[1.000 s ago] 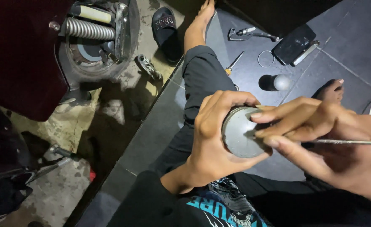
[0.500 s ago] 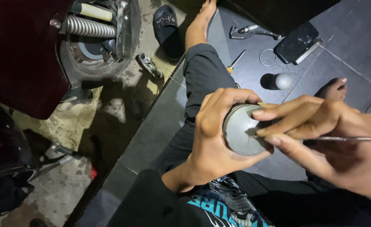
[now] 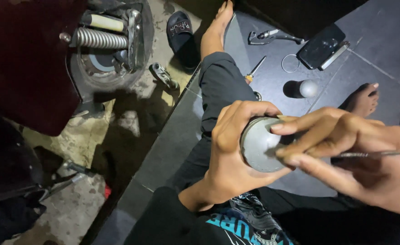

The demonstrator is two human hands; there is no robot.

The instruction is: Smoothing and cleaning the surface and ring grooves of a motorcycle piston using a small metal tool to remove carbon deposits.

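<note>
My left hand (image 3: 229, 152) wraps around a round grey metal part (image 3: 259, 144) and holds it up over my lap, its flat face turned toward me. My right hand (image 3: 345, 145) reaches in from the right, fingertips on the edge of that part, and grips a thin metal tool (image 3: 376, 154) whose shaft runs off to the right. The tool's tip is hidden behind my fingers.
On the dark tiled floor (image 3: 272, 77) lie a small screwdriver (image 3: 255, 69), a metal ring (image 3: 289, 63), a black phone (image 3: 321, 46), pliers (image 3: 272, 36) and a small grey ball-shaped object (image 3: 308, 88). A scooter's rear with a coil spring (image 3: 102, 39) stands at the upper left beside a black sandal (image 3: 181, 34).
My right hand and the thin tool have shifted slightly along the rim of the round part. My left hand keeps the same hold.
</note>
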